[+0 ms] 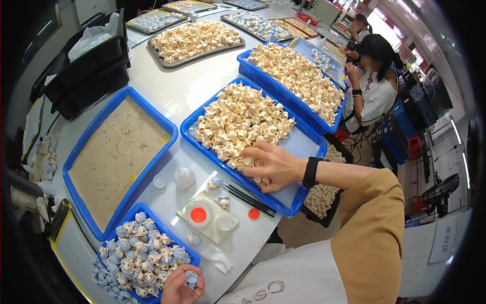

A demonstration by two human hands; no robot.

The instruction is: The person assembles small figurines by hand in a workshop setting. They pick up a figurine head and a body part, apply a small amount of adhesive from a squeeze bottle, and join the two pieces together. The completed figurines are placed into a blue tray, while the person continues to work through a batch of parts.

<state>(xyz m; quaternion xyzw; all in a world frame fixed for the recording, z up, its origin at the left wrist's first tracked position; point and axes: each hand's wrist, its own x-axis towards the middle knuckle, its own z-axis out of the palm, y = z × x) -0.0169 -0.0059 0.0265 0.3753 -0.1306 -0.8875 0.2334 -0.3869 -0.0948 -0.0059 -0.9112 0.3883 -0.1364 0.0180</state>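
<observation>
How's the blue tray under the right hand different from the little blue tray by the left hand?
The bigger tray is under the right hand; the little tray by the left hand looks smaller. The bigger tray holds pale, hollow pieces; the little tray holds blue-haired heads. The bigger tray has a bare patch; the little tray looks heaped. Both are blue.

Right hand (pixel 271 164), dark band (pixel 311 172) on wrist, in blue tray (pixel 304 147), fingers among cream doll parts (pixel 240 119). Left hand (pixel 177 289) holding small blue piece (pixel 191 279) beside doll heads (pixel 144 251). Between hands: red paint (pixel 198 215) on pale pad (pixel 206 235), black pens (pixel 248 199). Behind: white bottle (pixel 185 178). Co-worker (pixel 372 93) seated upper right.
</observation>
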